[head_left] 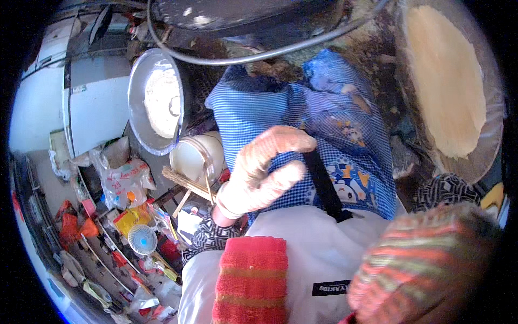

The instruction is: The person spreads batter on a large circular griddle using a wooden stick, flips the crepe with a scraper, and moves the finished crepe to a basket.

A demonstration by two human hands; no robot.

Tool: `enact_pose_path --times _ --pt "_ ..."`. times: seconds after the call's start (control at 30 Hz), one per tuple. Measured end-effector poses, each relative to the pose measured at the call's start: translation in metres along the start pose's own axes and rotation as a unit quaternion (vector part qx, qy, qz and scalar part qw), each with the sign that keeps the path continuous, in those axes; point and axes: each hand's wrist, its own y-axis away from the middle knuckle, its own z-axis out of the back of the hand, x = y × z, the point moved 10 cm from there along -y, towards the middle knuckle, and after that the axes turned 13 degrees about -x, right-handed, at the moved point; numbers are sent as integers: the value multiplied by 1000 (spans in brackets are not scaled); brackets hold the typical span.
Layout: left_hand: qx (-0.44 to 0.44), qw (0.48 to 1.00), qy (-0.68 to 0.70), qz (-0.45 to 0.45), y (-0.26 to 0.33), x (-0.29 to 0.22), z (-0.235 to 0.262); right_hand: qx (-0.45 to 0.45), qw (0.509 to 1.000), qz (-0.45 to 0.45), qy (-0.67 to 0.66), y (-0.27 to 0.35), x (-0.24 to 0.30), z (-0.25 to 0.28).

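My left hand [267,170], in a thin pale glove, hangs over my lap with fingers bent and thumb apart. It holds nothing. A black strap [324,183] lies by its fingertips; whether they touch cannot be told. A red towel [251,281] with orange bands hangs over my white apron [302,237]. At the lower right, close up, is a striped cloth [421,264] in red, green and cream. A dark patterned sleeve [448,189] shows behind it, and my right hand cannot be made out there. Blue checked cloth [253,108] covers my legs.
A large dark round pan [243,13] with a metal ring [291,51] spans the far side. To the right, a thin pale round sheet [448,81] lies on plastic film. A metal basin [135,108] and white bucket [189,156] stand left, with clutter around them.
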Motion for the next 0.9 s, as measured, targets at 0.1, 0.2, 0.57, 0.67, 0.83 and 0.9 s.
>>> enact_pose_path --times 0.1,0.2,0.57,0.67,0.83,0.9 --pt "26 999 -35 -19 6 -2 0 38 999 16 33 -14 1 -11" --pt "41 997 -36 -47 13 1 3 79 995 28 51 -21 5 -29" --pt "48 986 -93 -126 34 -6 -10 157 980 72 94 -43 11 -33" --pt "57 984 -103 -135 32 -4 -24 155 979 79 104 -47 14 -26" --pt "48 979 -133 -148 36 -12 -23 197 966 119 115 -61 27 -31" --pt "54 976 -125 -172 32 -18 -27 208 962 132 121 -67 33 -30"
